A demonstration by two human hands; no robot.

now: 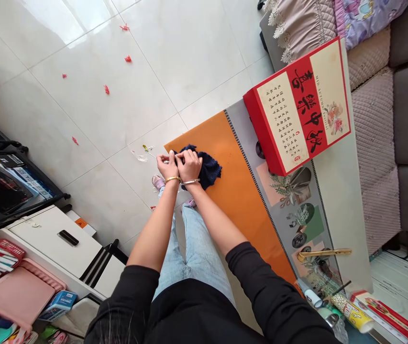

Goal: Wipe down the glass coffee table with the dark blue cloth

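Note:
A dark navy knitted piece [210,171] hangs from my hands at the corner of the orange table. My left hand [168,166] is closed, thumb and fingers pinched together, beside the right. From its far side sticks out a thin pale needle [150,153] with a yellow-green end, which looks like a knitting needle. My right hand [189,165] is closed on the navy knitting, its fingers bent over the top edge. Both wrists touch or nearly touch. The exact grip of the fingertips is too small to make out.
The orange table [239,191] bears a large red and cream box [302,105], with a wooden brush-like tool [324,253] and a yellow tube [352,313] farther along. Small red scraps [128,59] lie on the tiled floor. White drawers [60,239] stand left, a sofa [376,143] right.

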